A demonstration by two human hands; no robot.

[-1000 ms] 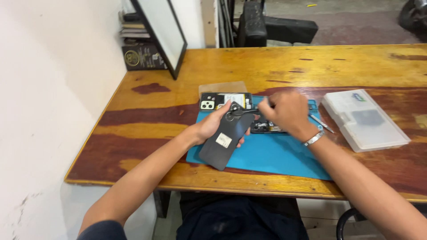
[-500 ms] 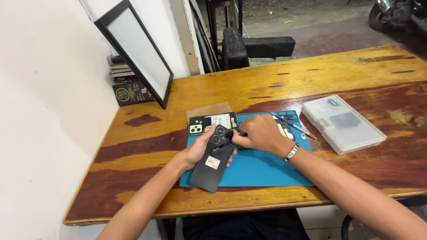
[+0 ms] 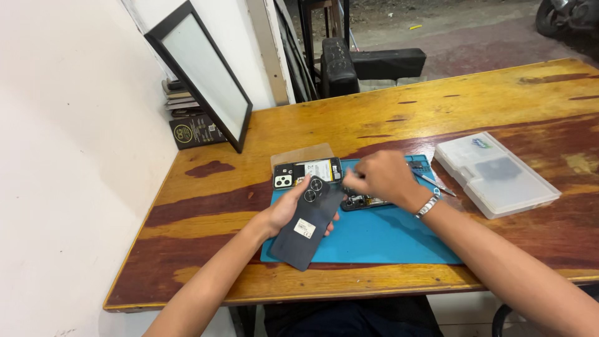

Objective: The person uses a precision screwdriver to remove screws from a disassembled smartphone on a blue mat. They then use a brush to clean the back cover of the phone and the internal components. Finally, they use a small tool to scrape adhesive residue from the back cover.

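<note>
1. We hold the dark grey plastic back cover of a phone (image 3: 307,229) in our left hand (image 3: 284,212), fingers wrapped round its upper part near the round camera rings; it is lifted clear and tilted, its lower corner reaching past the near edge of the blue rubber work mat (image 3: 374,234).
2. The opened black phone body (image 3: 312,171) lies flat at the far left of the mat, partly on a brown piece of card (image 3: 299,154), with its inner parts exposed. So we judge the cover removal done.
3. Our right hand (image 3: 380,178) hovers over the phone body's right end, fingers pinched narrow; we cannot tell whether they grip anything.
4. A slim metal tool (image 3: 433,183) rests on the mat beside our wrist, and a clear plastic parts box (image 3: 496,175) sits shut on the wooden table (image 3: 437,106).
5. Work inside the phone looks barely begun.
</note>
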